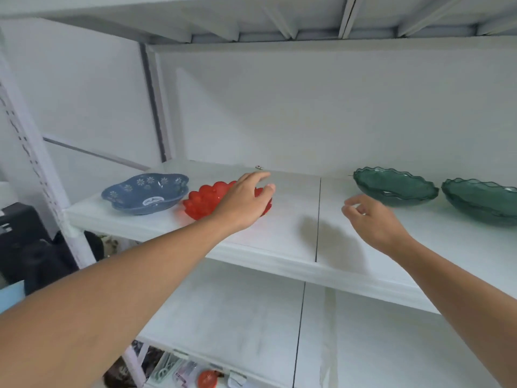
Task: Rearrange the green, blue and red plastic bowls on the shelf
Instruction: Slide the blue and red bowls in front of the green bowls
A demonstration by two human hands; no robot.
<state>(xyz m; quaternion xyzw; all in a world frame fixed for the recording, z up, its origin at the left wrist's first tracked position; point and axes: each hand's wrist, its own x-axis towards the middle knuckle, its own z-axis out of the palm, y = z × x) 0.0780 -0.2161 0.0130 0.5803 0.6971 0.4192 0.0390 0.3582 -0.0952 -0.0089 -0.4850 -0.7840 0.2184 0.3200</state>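
Nearest, the right hand (372,219) hovers over the white shelf (279,233), fingers loosely curled and holding nothing, just short of a green bowl (396,189). The left hand (246,203) reaches over the red bowl (204,203), fingers spread wide across its far rim; whether it grips is unclear. A blue bowl (145,193) sits just left of the red one, upright, its long axis running left-right. A second green bowl (481,201) stands at the far right.

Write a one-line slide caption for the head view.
Left hand over red bowl beside blue bowl; right hand empty near two green bowls.
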